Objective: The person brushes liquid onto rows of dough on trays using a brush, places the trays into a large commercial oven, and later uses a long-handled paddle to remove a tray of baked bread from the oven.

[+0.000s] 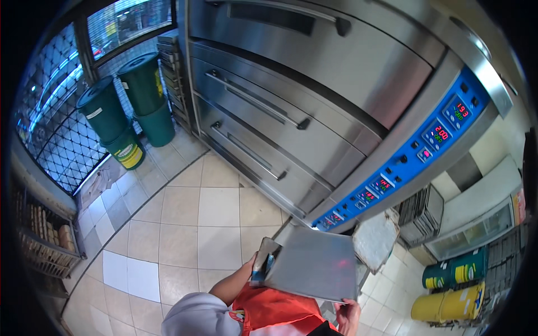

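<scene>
A flat grey metal baking tray (316,260) is held level in front of my orange apron (280,311). My right hand (349,317) is closed on its near right corner. At the tray's left edge is a small rectangular metal tin (269,246) with a dark inside. Something blue and white (270,262) lies in the tin, too small to name. My left hand (250,270) is closed on the tin's left side; its fingers are partly hidden.
A tall steel deck oven (314,73) with long handles and a blue control panel (437,131) stands ahead. Stacked green buckets (103,109) are by the grille at far left. A crate (47,246) stands left; yellow buckets (448,302) and stacked trays (423,215) are right.
</scene>
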A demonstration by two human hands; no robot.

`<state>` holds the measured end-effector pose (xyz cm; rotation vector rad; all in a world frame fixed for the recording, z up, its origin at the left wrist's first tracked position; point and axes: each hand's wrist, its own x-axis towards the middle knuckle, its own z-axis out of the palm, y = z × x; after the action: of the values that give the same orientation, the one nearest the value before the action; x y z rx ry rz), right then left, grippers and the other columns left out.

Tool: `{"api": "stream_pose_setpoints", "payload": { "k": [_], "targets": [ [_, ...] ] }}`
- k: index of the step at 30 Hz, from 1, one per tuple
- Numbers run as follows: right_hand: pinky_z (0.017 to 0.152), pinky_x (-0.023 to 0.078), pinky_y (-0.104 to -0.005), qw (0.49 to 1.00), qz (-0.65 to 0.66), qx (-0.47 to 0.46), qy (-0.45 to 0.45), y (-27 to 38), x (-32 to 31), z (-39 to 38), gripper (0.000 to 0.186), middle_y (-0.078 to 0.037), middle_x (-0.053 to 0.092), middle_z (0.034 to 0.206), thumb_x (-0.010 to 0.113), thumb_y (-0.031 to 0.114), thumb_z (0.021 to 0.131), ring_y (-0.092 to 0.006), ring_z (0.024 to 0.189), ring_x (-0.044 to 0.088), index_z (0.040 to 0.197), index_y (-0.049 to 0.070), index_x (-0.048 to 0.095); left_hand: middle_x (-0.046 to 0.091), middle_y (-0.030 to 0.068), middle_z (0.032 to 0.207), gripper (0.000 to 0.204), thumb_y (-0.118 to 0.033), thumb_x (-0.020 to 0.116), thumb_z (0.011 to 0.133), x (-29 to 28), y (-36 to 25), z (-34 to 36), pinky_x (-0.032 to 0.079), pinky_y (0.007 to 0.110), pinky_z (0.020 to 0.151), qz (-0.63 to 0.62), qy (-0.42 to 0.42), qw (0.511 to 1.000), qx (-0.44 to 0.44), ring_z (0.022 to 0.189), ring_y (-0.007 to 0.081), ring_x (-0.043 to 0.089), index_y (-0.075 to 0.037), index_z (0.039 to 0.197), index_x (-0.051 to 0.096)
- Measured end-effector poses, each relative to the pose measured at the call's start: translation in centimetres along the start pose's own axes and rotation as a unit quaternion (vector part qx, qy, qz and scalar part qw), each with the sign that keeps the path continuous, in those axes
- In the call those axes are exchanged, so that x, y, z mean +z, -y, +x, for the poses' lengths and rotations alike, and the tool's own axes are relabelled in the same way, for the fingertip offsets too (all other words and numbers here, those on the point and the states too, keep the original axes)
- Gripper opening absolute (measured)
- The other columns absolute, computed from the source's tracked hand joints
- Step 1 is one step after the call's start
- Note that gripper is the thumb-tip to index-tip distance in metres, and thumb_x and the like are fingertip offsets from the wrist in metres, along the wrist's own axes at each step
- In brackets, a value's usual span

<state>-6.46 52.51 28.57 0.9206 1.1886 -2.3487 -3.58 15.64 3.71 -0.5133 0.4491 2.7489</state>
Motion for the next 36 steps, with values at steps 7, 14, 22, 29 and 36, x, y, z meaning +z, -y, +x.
{"api": "stream_pose_setpoints", "payload": {
  "k": [7,14,22,29,36],
  "targets": [
    [0.066,0.056,-0.0453,0.915,-0.281,0.144,0.251,-11.1,15.3,8.8,0.021,-0.013,0.061,0.089,0.057,-0.006,0.071,-0.0263,0.078,0.062,0.090,-0.002,0.062,0.063,0.0100,0.075,0.025,-0.022,0.053,0.073,-8.9,-13.5,-14.3,0.051,0.036,0.063,-0.022,-0.167,0.974,0.150,0.066,0.0238,0.060,-0.003,0.086,0.061],
    [0.057,0.049,-0.0371,0.909,-0.140,0.187,0.345,-22.6,47.9,24.7,0.013,-0.012,0.060,0.079,0.054,0.018,0.083,-0.0257,0.065,0.057,0.085,0.007,0.059,0.054,0.0089,0.065,0.009,-0.010,0.049,0.070,-21.0,-17.7,-33.5,0.051,0.038,0.059,-0.148,-0.369,0.851,0.344,0.059,0.0249,0.056,-0.005,0.073,0.056],
    [0.055,0.044,-0.0356,0.837,0.200,0.104,0.498,-27.2,84.5,42.8,0.021,-0.010,0.064,0.078,0.064,0.026,0.079,-0.0213,0.065,0.055,0.073,0.006,0.060,0.052,0.0112,0.069,0.004,-0.007,0.045,0.067,-29.1,-8.1,-48.3,0.052,0.044,0.057,-0.438,-0.344,0.637,0.533,0.060,0.0295,0.055,-0.006,0.070,0.047],
    [0.045,0.045,-0.0228,0.907,0.223,-0.115,0.339,-34.4,82.5,36.2,0.015,-0.003,0.053,0.062,0.057,0.015,0.076,-0.0126,0.051,0.050,0.064,0.006,0.055,0.057,0.0128,0.077,0.023,-0.012,0.052,0.065,-25.9,-13.9,-45.9,0.053,0.043,0.067,-0.494,-0.416,0.409,0.645,0.068,0.0298,0.059,0.000,0.084,0.053],
    [0.077,0.049,-0.0408,0.905,0.300,-0.018,0.302,-49.5,73.9,34.5,0.016,-0.009,0.063,0.079,0.057,0.010,0.078,-0.0213,0.079,0.059,0.090,-0.001,0.062,0.061,0.0116,0.088,0.033,-0.020,0.054,0.067,-31.8,-33.5,-49.6,0.052,0.040,0.070,-0.411,-0.391,0.466,0.679,0.075,0.0261,0.061,0.001,0.092,0.056]
  ]
}}
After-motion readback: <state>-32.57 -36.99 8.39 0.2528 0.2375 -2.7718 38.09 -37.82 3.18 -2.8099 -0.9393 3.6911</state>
